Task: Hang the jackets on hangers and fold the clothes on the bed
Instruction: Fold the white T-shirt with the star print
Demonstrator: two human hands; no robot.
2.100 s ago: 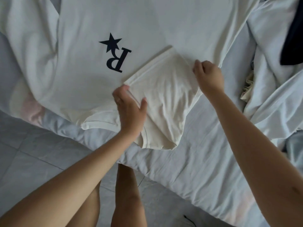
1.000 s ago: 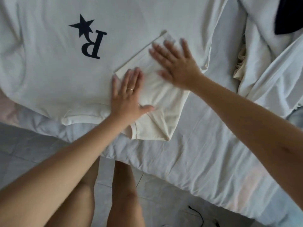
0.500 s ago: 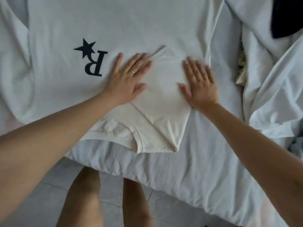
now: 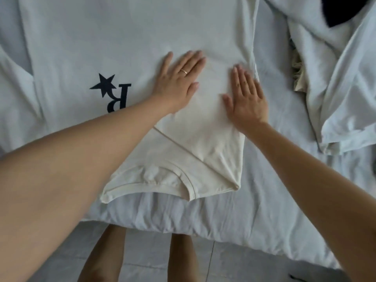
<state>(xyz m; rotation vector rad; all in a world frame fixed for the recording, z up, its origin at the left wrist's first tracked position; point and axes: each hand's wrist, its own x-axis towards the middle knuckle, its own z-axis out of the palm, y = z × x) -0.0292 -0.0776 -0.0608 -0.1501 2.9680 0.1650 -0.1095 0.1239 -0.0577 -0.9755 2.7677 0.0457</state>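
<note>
Garment: The cream cotton T-shirt with a dark star-and-R print (image 4: 122,37) lay spread flat on the bed. Its ribbed neckline (image 4: 162,177) was at the near edge, and one sleeve panel (image 4: 203,127) was folded inward over the body.
Left hand: The left hand (image 4: 175,84) lay palm down on the shirt. Its fingers (image 4: 193,60) were straight and slightly apart, pressing beside the folded panel and gripping nothing.
Right hand: The right hand (image 4: 248,104) lay palm down on the folded panel. Its fingers (image 4: 237,78) were straight and held nothing, just inside the shirt's side edge.
Handling: The shirt was judged light, soft and limp, and not fragile. A fold would probably hold only after being pressed, and the cloth would probably slide on the sheet.
Hold points: The shoulder and the hem on one side were judged best, each pinched through both layers.
Surface: The bed with a pale grey-blue wrinkled sheet (image 4: 274,190) was soft and would probably give under pressure.
Room: A heap of white clothes (image 4: 335,88) lay to the right, with a strip of sheet between it and the shirt. A dark navy cloth (image 4: 345,11) lay on top of the heap. A grey tiled floor (image 4: 234,261) showed below the bed.
</note>
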